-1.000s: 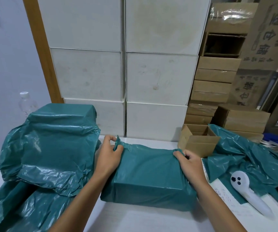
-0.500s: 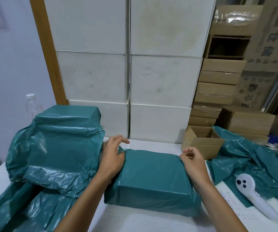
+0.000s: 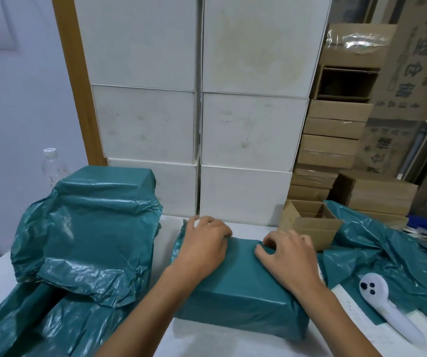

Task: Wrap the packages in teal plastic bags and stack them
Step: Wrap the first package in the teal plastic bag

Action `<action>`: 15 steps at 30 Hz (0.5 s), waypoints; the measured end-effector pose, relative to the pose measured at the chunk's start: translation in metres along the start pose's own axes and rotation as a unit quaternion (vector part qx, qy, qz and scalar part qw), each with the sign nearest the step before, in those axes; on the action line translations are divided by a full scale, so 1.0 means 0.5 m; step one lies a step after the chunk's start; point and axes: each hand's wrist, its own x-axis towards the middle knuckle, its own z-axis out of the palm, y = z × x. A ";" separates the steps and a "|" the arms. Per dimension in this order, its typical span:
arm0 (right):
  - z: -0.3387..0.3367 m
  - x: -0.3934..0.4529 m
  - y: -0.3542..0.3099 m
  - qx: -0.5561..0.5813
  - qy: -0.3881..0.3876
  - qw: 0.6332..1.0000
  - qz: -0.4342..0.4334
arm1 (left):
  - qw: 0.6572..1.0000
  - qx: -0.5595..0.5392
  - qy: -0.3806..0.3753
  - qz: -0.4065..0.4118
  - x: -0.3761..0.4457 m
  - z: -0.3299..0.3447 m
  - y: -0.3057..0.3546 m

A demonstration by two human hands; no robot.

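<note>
A box-shaped package wrapped in teal plastic point(image 3: 240, 300) lies on the white table point(image 3: 207, 346) in front of me. My left hand point(image 3: 203, 247) rests on its far left top, fingers spread over the folded plastic. My right hand point(image 3: 288, 256) presses flat on the far right top, fingertips pushing a fold down. To the left stands a stack of teal-wrapped packages point(image 3: 88, 228) with loose crumpled plastic around its base. Loose teal plastic bags point(image 3: 377, 256) lie to the right.
A white handheld scanner point(image 3: 384, 307) lies on the bags at the right. An open small cardboard box point(image 3: 310, 225) stands behind the package. White boxes point(image 3: 199, 112) form a wall at the back, brown cartons point(image 3: 336, 140) to their right. A water bottle point(image 3: 51, 167) stands far left.
Both hands moved from gripping the package's two ends onto its top, closer together, pressing the plastic flat. The view has shifted slightly.
</note>
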 end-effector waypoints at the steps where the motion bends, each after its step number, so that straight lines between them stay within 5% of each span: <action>1: -0.001 0.000 -0.003 -0.010 -0.002 1.000 0.002 | 0.999 -0.023 0.007 0.022 0.001 0.004 0.004; 7: -0.006 0.005 -0.022 -0.057 -0.006 0.998 -0.035 | 0.990 -0.129 -0.058 0.017 -0.002 0.003 0.004; 10: 0.001 0.013 -0.053 0.038 -0.022 0.997 -0.066 | 0.988 -0.120 -0.091 0.015 -0.007 0.001 0.007; 15: 0.032 0.010 -0.021 0.157 -0.175 0.971 0.034 | 0.989 -0.068 -0.133 -0.003 0.001 -0.005 -0.006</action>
